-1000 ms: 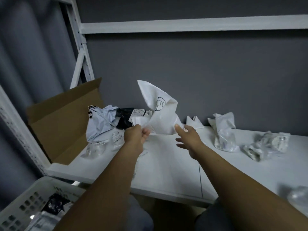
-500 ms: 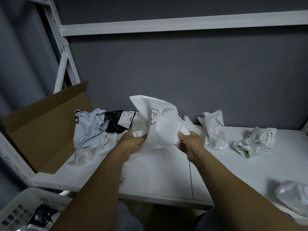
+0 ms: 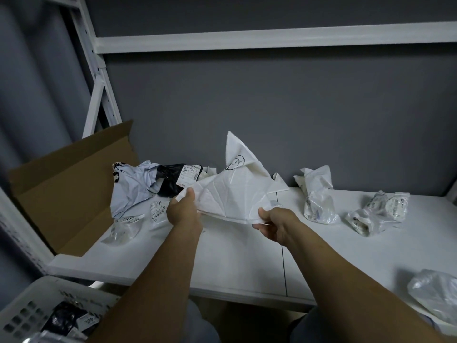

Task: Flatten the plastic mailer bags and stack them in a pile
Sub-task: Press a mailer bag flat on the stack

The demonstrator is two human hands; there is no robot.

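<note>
I hold a crumpled white mailer bag (image 3: 232, 196) in both hands above the white shelf board (image 3: 242, 256), just in front of me. My left hand (image 3: 184, 214) pinches the bag's left edge, thumb on top and fingers curled underneath. My right hand (image 3: 274, 226) grips the lower right edge the same way, thumb pressed on the plastic. The bag is stretched between the two hands, creased all over, with one corner pointing up toward the grey wall (image 3: 272, 107) and a black line-drawn logo near that corner. I cannot tell whether its far edge touches the board.

To the left on the board lies a heap of unflattened bags: a pale blue-grey bag (image 3: 133, 186), a black bag (image 3: 168, 181) with a white shipping label (image 3: 189, 174), and two clear crumpled bags (image 3: 121, 229) in front of them. An open cardboard box (image 3: 66, 189) lies on its side at the far left.

To the right, well apart from my hands, stands a crumpled white bag (image 3: 316, 194); further right is a cluster of clear printed bags (image 3: 378, 214) — and another clear bag (image 3: 435, 295) lies at the near right edge. A white plastic basket (image 3: 29, 310) holding more bags sits below the board at lower left.
</note>
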